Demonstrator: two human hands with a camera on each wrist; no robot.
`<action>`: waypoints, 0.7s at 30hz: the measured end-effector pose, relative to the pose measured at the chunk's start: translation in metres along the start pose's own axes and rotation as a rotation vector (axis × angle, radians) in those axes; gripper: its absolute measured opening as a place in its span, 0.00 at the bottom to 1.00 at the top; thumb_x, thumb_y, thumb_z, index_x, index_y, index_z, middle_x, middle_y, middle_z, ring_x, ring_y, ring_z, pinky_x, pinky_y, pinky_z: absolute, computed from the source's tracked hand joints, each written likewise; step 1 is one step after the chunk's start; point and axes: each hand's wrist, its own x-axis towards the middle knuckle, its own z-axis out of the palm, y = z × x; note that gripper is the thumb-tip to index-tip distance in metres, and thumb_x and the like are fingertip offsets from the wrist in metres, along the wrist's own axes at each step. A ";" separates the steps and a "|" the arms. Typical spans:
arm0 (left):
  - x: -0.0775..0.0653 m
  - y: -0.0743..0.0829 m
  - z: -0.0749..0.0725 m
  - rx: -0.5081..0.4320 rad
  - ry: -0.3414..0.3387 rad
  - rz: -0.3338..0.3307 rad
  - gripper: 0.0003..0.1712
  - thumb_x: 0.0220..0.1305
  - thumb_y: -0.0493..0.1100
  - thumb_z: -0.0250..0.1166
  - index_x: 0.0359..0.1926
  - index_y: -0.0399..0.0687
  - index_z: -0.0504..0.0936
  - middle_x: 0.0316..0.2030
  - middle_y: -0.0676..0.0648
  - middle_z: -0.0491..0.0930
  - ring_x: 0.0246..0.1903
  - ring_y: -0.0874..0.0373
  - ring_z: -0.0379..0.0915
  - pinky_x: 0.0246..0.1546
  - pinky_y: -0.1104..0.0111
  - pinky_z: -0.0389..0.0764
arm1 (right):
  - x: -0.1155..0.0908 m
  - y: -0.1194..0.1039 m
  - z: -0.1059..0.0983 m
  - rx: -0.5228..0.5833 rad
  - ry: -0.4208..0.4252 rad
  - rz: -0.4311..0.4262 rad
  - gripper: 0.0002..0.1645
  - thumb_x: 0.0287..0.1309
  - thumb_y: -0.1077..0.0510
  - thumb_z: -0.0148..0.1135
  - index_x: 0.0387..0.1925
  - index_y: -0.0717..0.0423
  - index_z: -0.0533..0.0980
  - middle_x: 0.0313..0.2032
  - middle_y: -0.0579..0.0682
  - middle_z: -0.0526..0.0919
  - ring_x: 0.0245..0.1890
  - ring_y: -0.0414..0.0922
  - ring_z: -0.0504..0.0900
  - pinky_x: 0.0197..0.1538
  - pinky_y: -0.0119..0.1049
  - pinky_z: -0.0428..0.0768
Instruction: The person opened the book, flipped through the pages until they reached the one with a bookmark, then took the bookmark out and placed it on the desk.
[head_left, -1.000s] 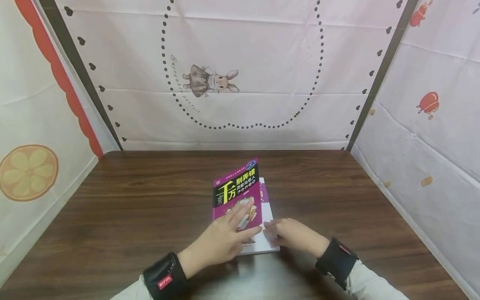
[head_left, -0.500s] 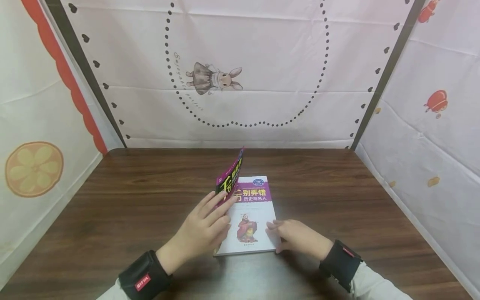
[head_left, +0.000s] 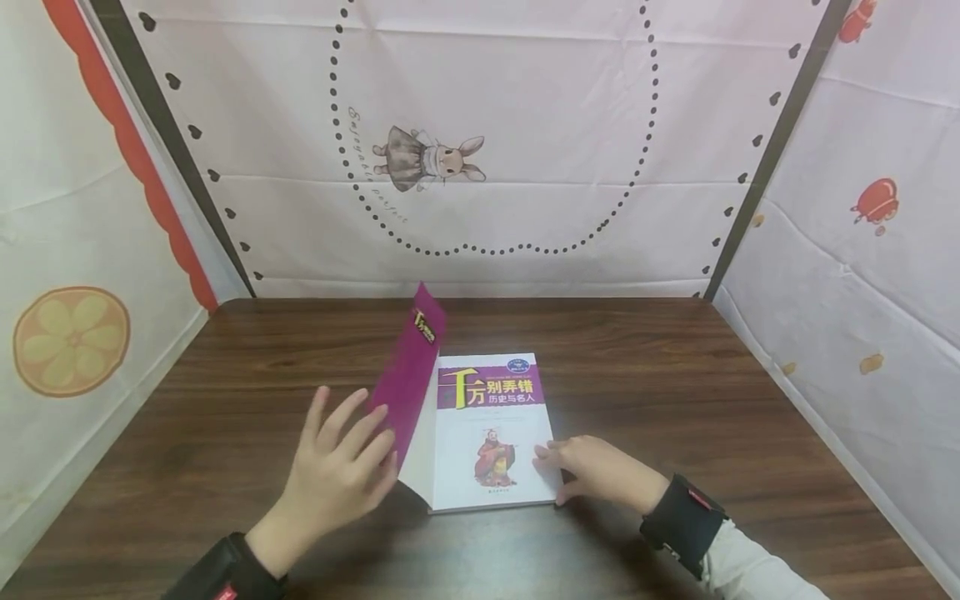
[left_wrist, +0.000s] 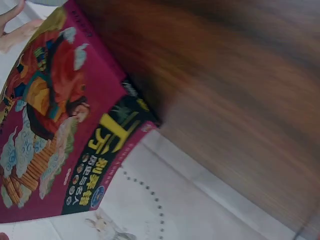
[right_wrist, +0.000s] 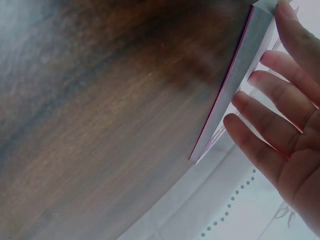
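Observation:
A paperback book lies on the table, its white title page facing up with a purple title band and a robed figure. The purple front cover stands raised at a slant on the left. My left hand has its fingers spread against the cover's outer side. That side, in the left wrist view, shows a colourful printed cover. My right hand rests its fingertips on the page's right edge, thumb near the lower corner. Its fingers look extended over the page block in the right wrist view.
The dark wood table extends around the book. White patterned cloth panels stand at the back, the left and the right.
The front cover has swung up and over to the left, uncovering the title page. My left hand has moved left and down with it. The right hand has stayed at the book's right edge.

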 end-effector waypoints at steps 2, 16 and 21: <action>-0.007 -0.003 -0.008 0.028 -0.050 -0.030 0.14 0.51 0.44 0.49 0.24 0.41 0.78 0.27 0.40 0.82 0.43 0.40 0.70 0.61 0.39 0.53 | 0.000 -0.001 -0.001 -0.007 0.006 -0.004 0.36 0.38 0.49 0.70 0.51 0.60 0.74 0.49 0.57 0.80 0.42 0.47 0.79 0.45 0.44 0.81; -0.037 0.004 -0.015 -0.101 -0.671 -0.055 0.27 0.34 0.32 0.67 0.44 0.46 0.80 0.39 0.38 0.80 0.40 0.44 0.73 0.38 0.52 0.80 | 0.000 0.002 -0.006 0.002 -0.002 -0.019 0.35 0.38 0.48 0.70 0.50 0.60 0.75 0.45 0.56 0.84 0.28 0.38 0.75 0.36 0.37 0.82; -0.038 0.011 -0.014 -0.128 -0.773 -0.128 0.30 0.35 0.31 0.67 0.47 0.52 0.79 0.30 0.44 0.76 0.29 0.53 0.68 0.20 0.65 0.77 | 0.001 0.003 -0.004 0.035 -0.007 -0.018 0.34 0.39 0.50 0.69 0.52 0.57 0.74 0.49 0.54 0.81 0.37 0.41 0.79 0.44 0.41 0.81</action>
